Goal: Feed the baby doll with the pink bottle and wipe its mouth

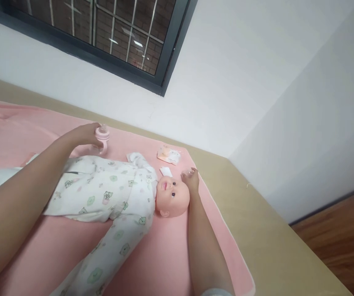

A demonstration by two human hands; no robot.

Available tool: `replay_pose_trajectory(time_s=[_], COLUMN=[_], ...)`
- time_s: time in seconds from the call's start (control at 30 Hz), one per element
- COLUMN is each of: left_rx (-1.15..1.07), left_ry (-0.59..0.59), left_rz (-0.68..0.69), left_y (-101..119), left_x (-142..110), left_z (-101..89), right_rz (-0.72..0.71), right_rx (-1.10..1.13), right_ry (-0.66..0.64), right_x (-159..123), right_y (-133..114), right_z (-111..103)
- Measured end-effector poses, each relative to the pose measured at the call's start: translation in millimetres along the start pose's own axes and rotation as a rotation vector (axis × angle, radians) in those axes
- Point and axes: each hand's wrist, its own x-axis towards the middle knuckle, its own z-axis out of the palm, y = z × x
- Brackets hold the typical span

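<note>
My left hand (88, 135) is closed around a baby bottle (103, 135) with a pink collar, a pink handle and a clear teat on top. It holds the bottle over the far side of the pink blanket (161, 255). Beyond the head of a baby doll (177, 199), my right hand (192, 181) is closed on a small clear cap (187, 174), low over the blanket. The doll lies on its back in a white printed outfit (103, 189), its head toward the right.
A small printed packet (168, 155) lies on the blanket near its far edge. Between it and the doll's head is a folded white tissue or card (166, 171). The tan tabletop (235, 193) borders the blanket, against a white wall (214, 82) with a barred window (115, 33).
</note>
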Motion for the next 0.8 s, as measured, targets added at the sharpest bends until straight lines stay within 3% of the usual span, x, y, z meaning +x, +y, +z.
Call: replay_pose_trajectory(time_s=[0.07,0.13,0.23,0.33,0.43,0.57,0.67,0.8], left_rx=[0.031,-0.018,-0.125,-0.238,-0.279,-0.257,-0.23,-0.207], left_ry=[0.022,-0.034,-0.088,-0.181,-0.264,-0.256,-0.24,-0.204], left_rz=[-0.119,-0.261,-0.199,-0.127,-0.042,0.048,0.061,0.061], left_y=[28,66,122,160,179,193,201,207], left_x=[0,0,-2,-7,-13,-23,-29,-33], left_z=[-3.9,-5.6,-0.5,11.7,22.0,23.7,19.8,16.1], right_rz=[0.067,0.079,-0.007,-0.169,-0.323,-0.49,-0.544,-0.541], right_rx=[0.061,0.113,0.182,0.309,0.51,0.597,0.581,0.518], right_ry=[0.021,0.037,0.086,0.139,0.09,-0.123,-0.234,-0.358], right_x=[-2,-2,-1,-6,-27,-69,-92,-104], right_y=[-10,-24,-57,-104,-155,-206,-222,-226], right_z=[-3,-7,-16,-26,-35,-43,-44,-43])
